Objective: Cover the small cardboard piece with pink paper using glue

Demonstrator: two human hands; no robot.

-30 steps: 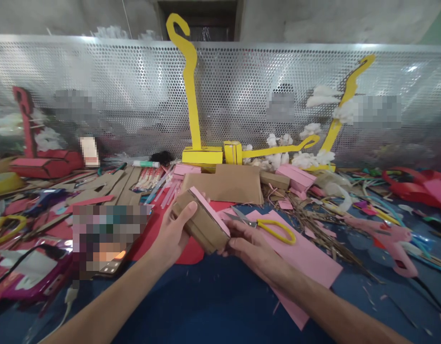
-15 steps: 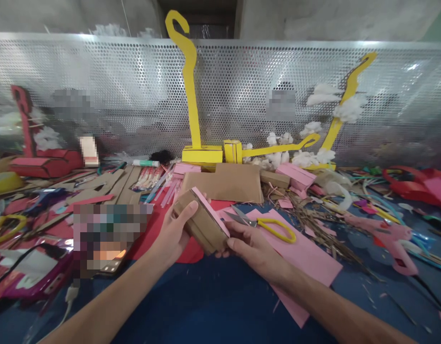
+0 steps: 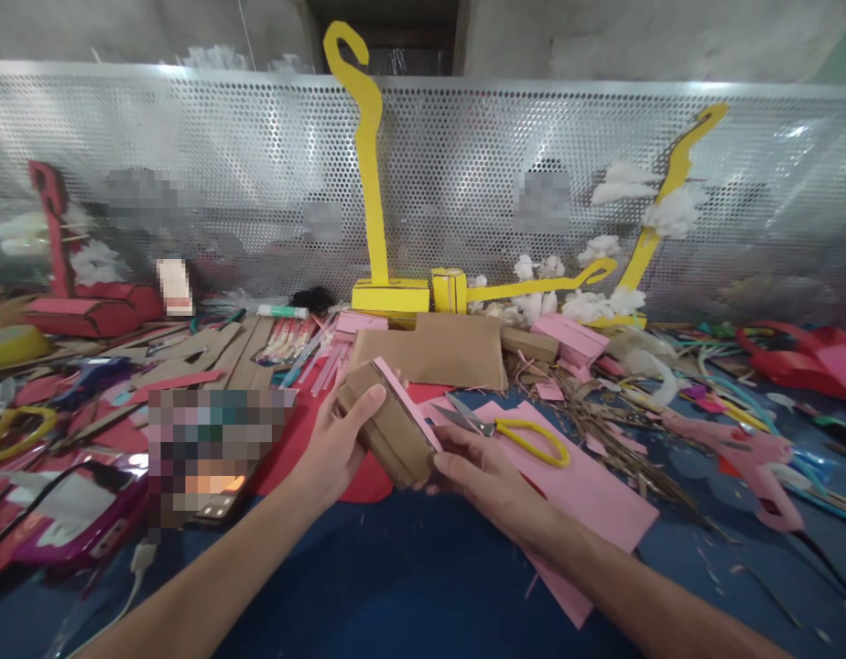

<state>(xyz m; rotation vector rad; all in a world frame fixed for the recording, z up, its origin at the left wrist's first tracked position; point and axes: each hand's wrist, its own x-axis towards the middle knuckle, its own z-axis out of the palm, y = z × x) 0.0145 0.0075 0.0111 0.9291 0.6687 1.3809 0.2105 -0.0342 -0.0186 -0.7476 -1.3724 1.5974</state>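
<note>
The perforated metal screen (image 3: 223,183) along the back and the blue tabletop (image 3: 409,586) in front of it look as they did half a second ago; the view has only drifted a touch sideways, and nothing on the tabletop has changed place. Three yellow hook shapes stand out against the screen: a tall upright one (image 3: 372,165), a leaning one (image 3: 670,183) with white tufts stuck to it, and a lying one (image 3: 533,286) between them. One pink paper sheet (image 3: 588,499) lies flat to the right of centre under the right forearm, and one brown card sheet (image 3: 437,352) lies behind the hands.

The single cardboard box (image 3: 395,435), brown with one pink face, is held tilted just above the tabletop at the centre, in the same grip as before. It is closed, so what is inside cannot be told. The left hand (image 3: 337,448) is clamped on its upper left end, thumb across the top. The right hand (image 3: 488,476) is closed on its lower right corner.

Two pairs of yellow-handled scissors are in view: one (image 3: 519,435) on the pink sheet just beyond the right hand, another (image 3: 11,430) far to the left among scraps
</note>
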